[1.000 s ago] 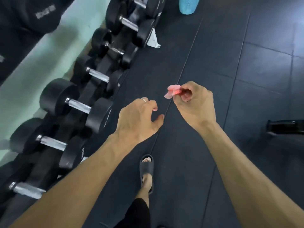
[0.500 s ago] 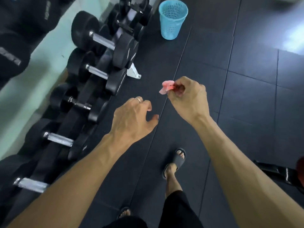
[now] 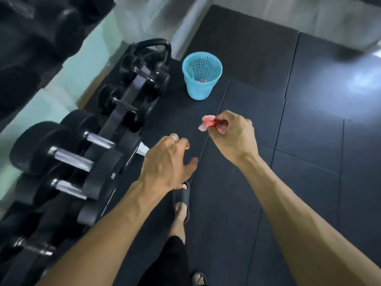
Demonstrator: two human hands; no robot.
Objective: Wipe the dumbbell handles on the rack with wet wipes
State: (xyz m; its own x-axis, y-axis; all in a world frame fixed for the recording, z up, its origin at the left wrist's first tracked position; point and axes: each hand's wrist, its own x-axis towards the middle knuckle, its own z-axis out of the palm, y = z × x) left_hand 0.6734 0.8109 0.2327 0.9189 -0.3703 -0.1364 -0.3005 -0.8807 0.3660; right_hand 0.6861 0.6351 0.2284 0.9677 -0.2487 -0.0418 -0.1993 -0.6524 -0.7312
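Now nearer blue bin ahead of right hand pinching crumpled pink wipe; left hand loose, empty; disposal likely.

Pink wipe held above the gym floor, dumbbells racked to the left

The right hand pinches a crumpled pink wipe; the left hand hangs empty, fingers loosely curled; a blue basket stands beyond on black mats, beside the dumbbell rack.
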